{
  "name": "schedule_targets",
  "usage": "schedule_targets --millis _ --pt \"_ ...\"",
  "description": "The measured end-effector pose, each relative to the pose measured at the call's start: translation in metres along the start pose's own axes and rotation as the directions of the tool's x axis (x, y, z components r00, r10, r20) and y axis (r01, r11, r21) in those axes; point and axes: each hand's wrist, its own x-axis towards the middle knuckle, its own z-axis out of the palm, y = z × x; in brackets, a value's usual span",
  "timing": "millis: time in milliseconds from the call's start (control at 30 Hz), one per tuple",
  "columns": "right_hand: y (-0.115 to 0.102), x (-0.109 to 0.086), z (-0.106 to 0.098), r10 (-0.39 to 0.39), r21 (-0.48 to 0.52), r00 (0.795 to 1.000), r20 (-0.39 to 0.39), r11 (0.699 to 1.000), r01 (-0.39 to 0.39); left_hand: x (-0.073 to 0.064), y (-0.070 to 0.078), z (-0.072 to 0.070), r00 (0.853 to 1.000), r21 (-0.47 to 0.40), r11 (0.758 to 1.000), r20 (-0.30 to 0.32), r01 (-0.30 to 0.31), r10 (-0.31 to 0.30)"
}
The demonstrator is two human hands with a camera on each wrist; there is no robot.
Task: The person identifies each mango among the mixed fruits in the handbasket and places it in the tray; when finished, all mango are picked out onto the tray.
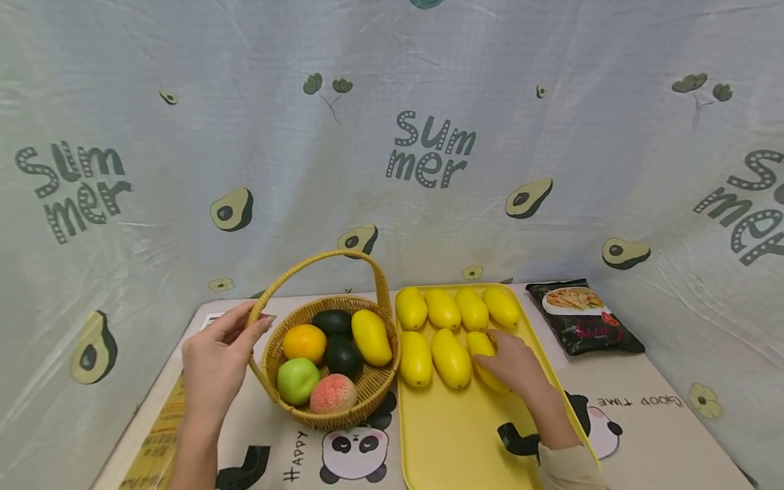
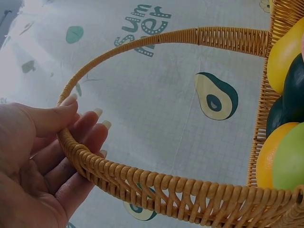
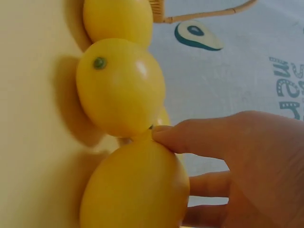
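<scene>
My left hand grips the handle of a wicker basket, thumb on one side and fingers curled round the other, as the left wrist view shows. Inside the basket lie an orange, a green apple, a peach, two dark green avocados and a yellow mango. Over the yellow tray, my right hand holds the rightmost mango of the front row between thumb and fingers. Two more mangoes lie to its left, with several in the back row.
A black food packet lies right of the tray. The tabletop carries panda prints and lettering. Behind and at both sides hangs a pale sheet printed with avocados. Each wrist wears a black mount.
</scene>
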Motion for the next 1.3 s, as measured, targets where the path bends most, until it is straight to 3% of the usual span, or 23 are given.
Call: schedule_targets --millis 233,600,933,1100,1200,1300 --pt "-0.003 0.0 0.001 0.03 0.014 0.998 -0.048 0.999 -0.029 0.002 0.0 -0.002 1.0 0.007 1.0 0.002 0.021 -0.021" --pt "-0.004 0.001 -0.006 0.0 0.033 0.997 0.078 0.999 -0.002 0.002 -0.002 -0.002 1.0 0.015 1.0 0.005 0.026 -0.026" --pt "-0.005 0.0 -0.003 -0.007 0.014 0.999 0.034 1.0 0.006 0.001 -0.002 -0.001 1.0 0.021 1.0 0.006 0.019 -0.019" --pt "-0.018 -0.002 0.001 -0.091 -0.029 0.989 -0.114 0.996 0.088 0.001 -0.001 0.0 1.0 0.025 1.0 0.007 0.012 -0.012" --pt "-0.037 -0.002 0.01 -0.19 -0.029 0.962 -0.195 0.982 0.188 0.001 -0.001 0.0 1.0 0.03 1.0 -0.003 -0.007 0.007" --pt "-0.064 -0.001 0.022 -0.298 -0.016 0.928 -0.224 0.953 0.302 0.001 -0.001 -0.001 1.0 0.031 0.999 -0.01 -0.02 0.021"
